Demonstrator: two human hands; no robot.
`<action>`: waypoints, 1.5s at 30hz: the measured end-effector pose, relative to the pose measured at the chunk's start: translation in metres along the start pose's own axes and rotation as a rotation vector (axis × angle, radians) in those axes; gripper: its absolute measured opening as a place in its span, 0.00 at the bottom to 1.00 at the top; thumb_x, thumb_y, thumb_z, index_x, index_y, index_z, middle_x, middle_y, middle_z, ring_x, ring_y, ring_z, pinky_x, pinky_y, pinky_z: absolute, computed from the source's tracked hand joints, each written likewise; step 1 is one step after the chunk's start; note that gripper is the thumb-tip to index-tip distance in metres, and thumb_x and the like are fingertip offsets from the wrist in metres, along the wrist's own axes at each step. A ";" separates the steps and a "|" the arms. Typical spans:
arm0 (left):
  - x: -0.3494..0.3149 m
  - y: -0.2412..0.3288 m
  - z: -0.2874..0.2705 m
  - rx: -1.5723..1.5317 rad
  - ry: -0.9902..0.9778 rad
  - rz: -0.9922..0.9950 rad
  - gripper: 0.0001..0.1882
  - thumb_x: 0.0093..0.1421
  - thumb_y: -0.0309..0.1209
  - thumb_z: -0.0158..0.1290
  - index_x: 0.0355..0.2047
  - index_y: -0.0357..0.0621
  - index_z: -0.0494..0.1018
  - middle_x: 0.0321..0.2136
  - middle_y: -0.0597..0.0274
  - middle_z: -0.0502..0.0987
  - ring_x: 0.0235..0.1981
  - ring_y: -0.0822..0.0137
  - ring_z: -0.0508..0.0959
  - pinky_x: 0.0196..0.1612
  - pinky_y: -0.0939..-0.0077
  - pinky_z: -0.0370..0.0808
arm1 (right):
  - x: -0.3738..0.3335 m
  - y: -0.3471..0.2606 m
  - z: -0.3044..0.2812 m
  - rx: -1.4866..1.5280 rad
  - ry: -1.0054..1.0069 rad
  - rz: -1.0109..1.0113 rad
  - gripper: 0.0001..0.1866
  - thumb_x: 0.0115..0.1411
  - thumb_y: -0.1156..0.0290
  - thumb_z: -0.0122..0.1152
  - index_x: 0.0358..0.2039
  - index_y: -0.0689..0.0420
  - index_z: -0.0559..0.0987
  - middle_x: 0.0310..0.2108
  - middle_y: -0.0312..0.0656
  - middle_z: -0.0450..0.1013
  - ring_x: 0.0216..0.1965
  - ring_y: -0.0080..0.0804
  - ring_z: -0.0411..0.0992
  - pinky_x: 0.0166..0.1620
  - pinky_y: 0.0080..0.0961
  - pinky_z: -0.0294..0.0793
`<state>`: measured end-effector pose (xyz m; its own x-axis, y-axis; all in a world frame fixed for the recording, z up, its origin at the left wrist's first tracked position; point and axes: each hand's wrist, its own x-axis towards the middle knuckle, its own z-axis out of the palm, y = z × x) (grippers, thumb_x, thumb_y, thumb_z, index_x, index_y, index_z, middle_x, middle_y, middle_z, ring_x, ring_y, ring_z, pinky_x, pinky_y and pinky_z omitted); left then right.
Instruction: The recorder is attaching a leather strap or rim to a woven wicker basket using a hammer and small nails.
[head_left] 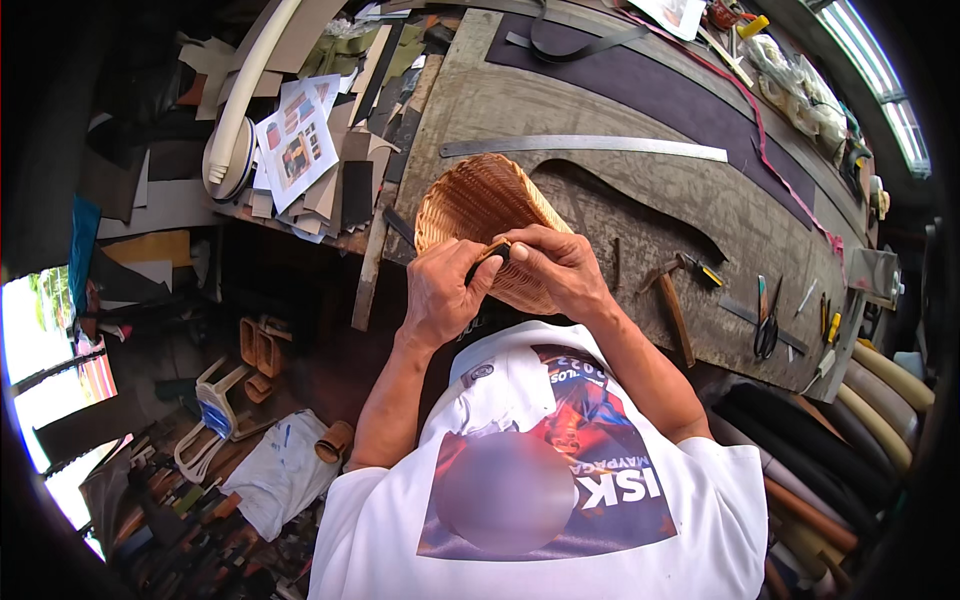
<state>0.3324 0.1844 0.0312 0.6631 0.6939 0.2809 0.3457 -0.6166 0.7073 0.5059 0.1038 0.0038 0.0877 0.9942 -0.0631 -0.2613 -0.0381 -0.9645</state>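
A tan woven wicker basket (478, 195) lies tilted at the near edge of the workbench, its wide mouth toward the far left. In front of its side, my left hand (440, 283) is closed, thumb and fingers pinching a small black leather piece with a tan edge (490, 252). My right hand (563, 272) meets it from the other side, fingertips pressed together on the same piece. Most of that piece is hidden by the fingers, and whether it is fastened to the basket I cannot tell. The right wrist is close to the basket's lower side.
On the bench (460, 100) lie a steel ruler (590, 148), a curved black strap (640, 195), a hammer (676, 318) and scissors (767, 325). Dark leather (640, 85) spreads along the back. Printed sheets (298, 140) rest on scraps at left. Material rolls (800, 450) stand at right.
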 end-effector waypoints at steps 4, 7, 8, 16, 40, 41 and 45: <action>0.013 -0.004 -0.005 -0.076 -0.022 -0.180 0.14 0.65 0.39 0.55 0.30 0.39 0.76 0.23 0.53 0.76 0.26 0.52 0.78 0.29 0.63 0.72 | 0.014 -0.004 -0.003 0.103 -0.018 0.105 0.15 0.68 0.69 0.55 0.51 0.64 0.78 0.46 0.39 0.78 0.48 0.23 0.73 0.53 0.22 0.72; 0.023 -0.011 -0.008 -0.116 -0.041 -0.241 0.16 0.66 0.40 0.54 0.30 0.37 0.76 0.22 0.52 0.76 0.23 0.57 0.77 0.29 0.65 0.72 | 0.023 -0.013 -0.003 -0.030 -0.002 0.033 0.18 0.68 0.72 0.52 0.56 0.64 0.74 0.52 0.42 0.74 0.55 0.27 0.69 0.59 0.26 0.68; 0.026 -0.012 -0.009 -0.138 -0.051 -0.308 0.17 0.66 0.40 0.54 0.31 0.37 0.76 0.21 0.53 0.76 0.22 0.60 0.76 0.28 0.66 0.71 | 0.026 -0.010 -0.002 -0.023 0.006 0.029 0.18 0.68 0.72 0.52 0.56 0.64 0.74 0.52 0.42 0.74 0.55 0.27 0.69 0.59 0.26 0.68; 0.036 -0.045 -0.004 -0.262 -0.017 -0.365 0.19 0.66 0.43 0.55 0.29 0.36 0.75 0.17 0.66 0.68 0.22 0.77 0.64 0.25 0.74 0.65 | 0.061 -0.005 -0.012 -0.017 -0.049 -0.007 0.20 0.66 0.64 0.59 0.53 0.63 0.77 0.46 0.42 0.77 0.48 0.23 0.72 0.52 0.23 0.72; 0.059 -0.034 -0.001 -0.237 -0.156 -0.226 0.16 0.68 0.39 0.51 0.36 0.35 0.75 0.20 0.60 0.72 0.23 0.72 0.69 0.28 0.73 0.67 | 0.073 -0.007 -0.028 0.172 0.041 0.195 0.17 0.62 0.64 0.65 0.44 0.65 0.82 0.36 0.41 0.79 0.36 0.23 0.76 0.41 0.21 0.77; 0.060 -0.035 0.003 -0.279 -0.156 -0.235 0.15 0.68 0.37 0.51 0.35 0.35 0.75 0.20 0.62 0.71 0.23 0.74 0.68 0.28 0.74 0.66 | 0.070 -0.008 -0.030 0.185 0.038 0.186 0.17 0.63 0.64 0.64 0.44 0.65 0.82 0.36 0.41 0.79 0.36 0.23 0.76 0.41 0.21 0.77; 0.055 -0.028 -0.003 -0.178 -0.151 -0.227 0.14 0.68 0.36 0.51 0.39 0.34 0.75 0.24 0.59 0.75 0.27 0.73 0.72 0.32 0.75 0.70 | 0.067 -0.001 -0.023 0.126 0.046 0.081 0.18 0.63 0.62 0.64 0.44 0.65 0.82 0.36 0.41 0.79 0.37 0.22 0.73 0.43 0.22 0.73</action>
<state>0.3576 0.2408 0.0287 0.6776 0.7354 0.0129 0.3834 -0.3681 0.8470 0.5345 0.1685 -0.0050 0.1043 0.9826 -0.1537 -0.3876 -0.1022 -0.9161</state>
